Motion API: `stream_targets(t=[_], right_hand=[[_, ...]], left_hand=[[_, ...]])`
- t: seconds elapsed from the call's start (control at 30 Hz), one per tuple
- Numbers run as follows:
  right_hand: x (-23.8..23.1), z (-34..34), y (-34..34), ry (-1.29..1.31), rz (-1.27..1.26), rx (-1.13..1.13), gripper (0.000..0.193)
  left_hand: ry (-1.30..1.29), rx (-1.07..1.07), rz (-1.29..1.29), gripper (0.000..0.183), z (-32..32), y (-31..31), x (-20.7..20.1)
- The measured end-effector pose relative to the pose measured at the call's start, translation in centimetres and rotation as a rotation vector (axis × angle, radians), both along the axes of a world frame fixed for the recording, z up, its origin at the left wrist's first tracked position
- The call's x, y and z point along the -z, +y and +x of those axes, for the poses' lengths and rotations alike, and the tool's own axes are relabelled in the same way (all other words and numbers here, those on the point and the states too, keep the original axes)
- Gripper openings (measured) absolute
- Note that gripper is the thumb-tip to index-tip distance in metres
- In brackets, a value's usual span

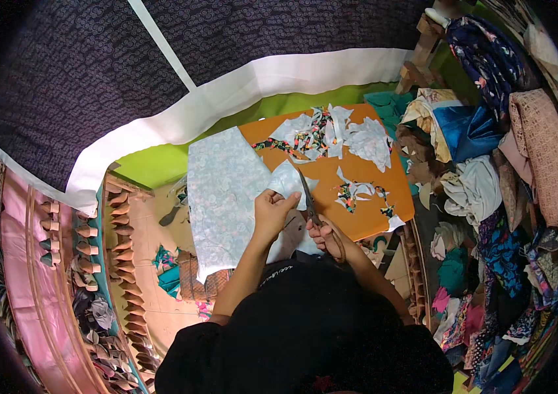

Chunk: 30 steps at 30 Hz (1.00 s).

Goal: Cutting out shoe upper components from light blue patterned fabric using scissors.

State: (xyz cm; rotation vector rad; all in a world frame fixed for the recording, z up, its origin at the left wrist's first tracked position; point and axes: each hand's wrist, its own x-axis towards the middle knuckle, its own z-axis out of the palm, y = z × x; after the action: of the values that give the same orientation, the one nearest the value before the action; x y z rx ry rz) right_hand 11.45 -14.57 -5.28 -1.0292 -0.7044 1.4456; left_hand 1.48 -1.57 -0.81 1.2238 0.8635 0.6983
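Note:
My left hand [273, 211] pinches a small white fabric piece [285, 176] above the near side of an orange table [351, 223]. In my right hand [322, 234] is a pair of dark scissors [306, 188], its blades pointing away from me beside the fabric's right edge. Whether the blades are touching the cloth I cannot tell. A large pale patterned cloth [223, 190] covers the table's left side and hangs over its edge. Farther back lie white and floral fabric scraps [305, 134], with another small floral cutout [364, 192] to the right.
Heaps of folded and loose fabric [475, 190] crowd the right side. Racks with rows of wooden shoe lasts [121, 246] stand at left. More teal scraps [168, 272] lie on the floor. A dark patterned curtain [279, 39] with a white border hangs behind the table.

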Motion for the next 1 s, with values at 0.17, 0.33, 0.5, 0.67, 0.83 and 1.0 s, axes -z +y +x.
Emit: stream_targets(t=[0.17,0.33,0.5,0.67,0.83,1.0], right_hand=[[0.3,0.3,0.3,0.114,-0.203,-0.022,0.053],[0.3,0.2,0.0,-0.007,-0.068,0.005,0.031],[-0.8,-0.2,0.4,0.138,-0.129,0.008,0.045],[-1.6,-0.2,0.4,0.099,-0.107,0.028,0.028],[1.1,1.2,0.2,0.414,-0.127,-0.100,0.022],[0.8,1.1,0.0,0.367,-0.110,-0.118,0.027]], left_hand=[[-0.006,-0.051,0.013,0.022,0.3,-0.4,0.5],[-0.007,-0.054,0.012,0.024,0.5,-0.5,-0.6],[-0.025,-0.039,-0.031,0.017,0.6,-0.3,-0.4],[-0.047,-0.030,-0.015,0.015,0.6,-0.4,-0.8],[-0.059,-0.037,-0.019,0.015,0.8,-0.4,-1.1],[-0.057,-0.103,-0.001,0.015,0.6,0.2,1.2]])
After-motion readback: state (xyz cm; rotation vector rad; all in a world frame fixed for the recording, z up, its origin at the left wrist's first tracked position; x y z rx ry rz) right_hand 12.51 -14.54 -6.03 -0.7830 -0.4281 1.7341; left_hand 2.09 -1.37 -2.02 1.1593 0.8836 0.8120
